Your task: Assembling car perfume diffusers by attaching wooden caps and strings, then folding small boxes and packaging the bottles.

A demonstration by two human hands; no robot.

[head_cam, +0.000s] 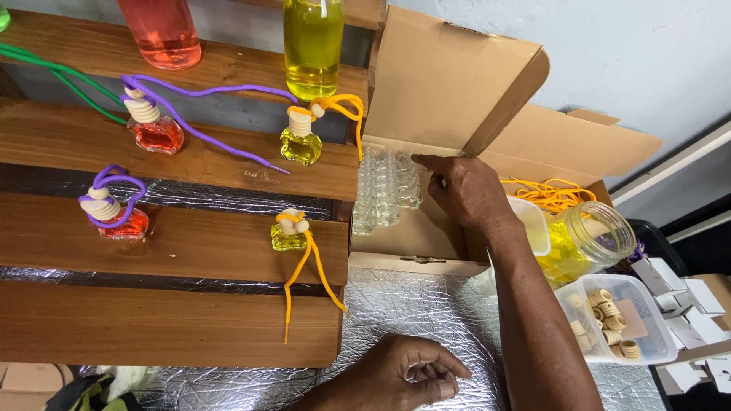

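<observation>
Clear glass bottles [384, 186] in cardboard box [449, 84], right hand [464, 190] fingertips touching them, grip unclear, left hand [411, 377] loosely curled, empty.

Clear bottles [384, 186] in a cardboard box [449, 84] are touched by the right hand [466, 190]; the left hand [407, 374] is rested, curled, on the foil surface [411, 304].

Filled bottles [154, 129] on wooden shelves [175, 243]

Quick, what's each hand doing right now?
Left hand: loosely curled on the foil surface, holding nothing visible.
Right hand: reaching into the cardboard box, fingertips at the clear bottles.
</observation>
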